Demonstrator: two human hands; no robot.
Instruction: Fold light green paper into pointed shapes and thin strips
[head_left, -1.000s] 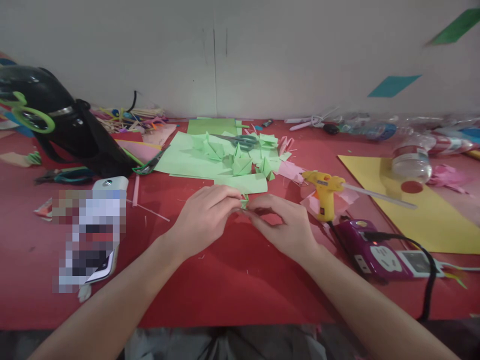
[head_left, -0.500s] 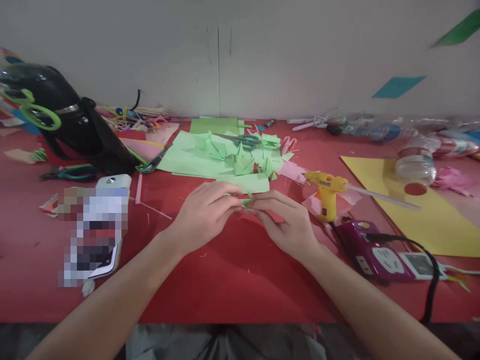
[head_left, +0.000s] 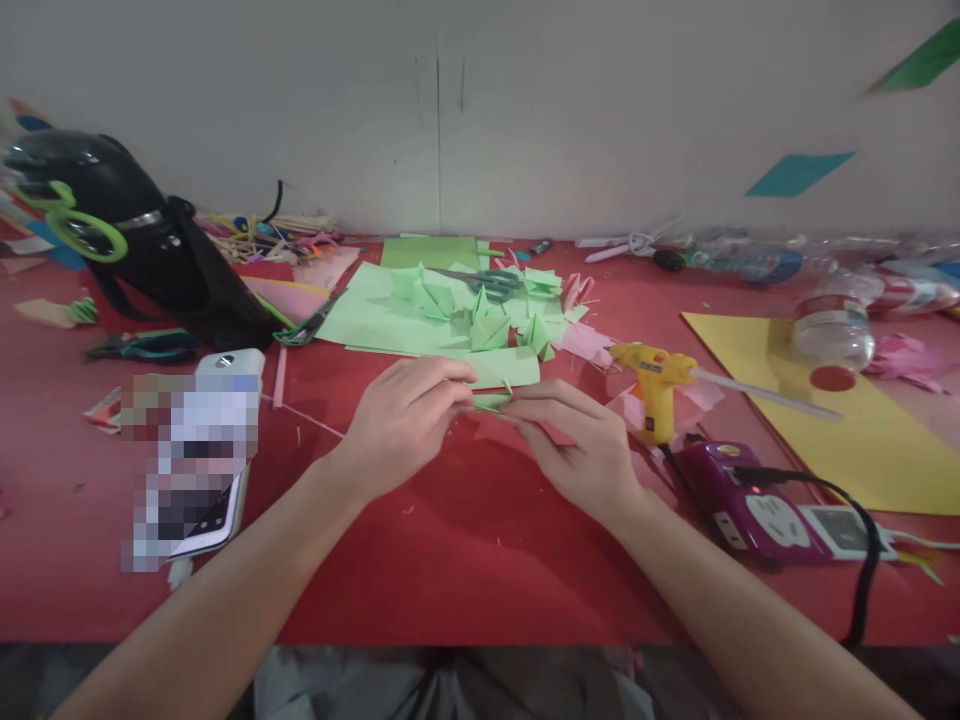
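Note:
A small folded piece of green paper (head_left: pixel 490 402) is pinched between my two hands, low over the red table. My left hand (head_left: pixel 416 412) has its fingers closed on the paper's left end. On the right end, my right hand (head_left: pixel 570 440) grips it between thumb and fingers; the fingertips partly hide it. Just beyond lie light green paper sheets (head_left: pixel 360 315) with several folded green paper pieces (head_left: pixel 489 325) on them. Dark-handled scissors (head_left: pixel 491 284) rest among those pieces.
At the right are a yellow glue gun (head_left: pixel 654 385), a purple power socket (head_left: pixel 750 510), yellow paper (head_left: pixel 885 450) and plastic bottles (head_left: pixel 832 335). Leftward lie a phone (head_left: pixel 225 500), pliers (head_left: pixel 154 346) and a black bottle in a sleeve (head_left: pixel 172 270). A wall (head_left: pixel 300 100) rises behind.
My left hand has shifted slightly left, so more of the green paper shows between my fingers. My right hand has barely moved, and both still hold the paper.

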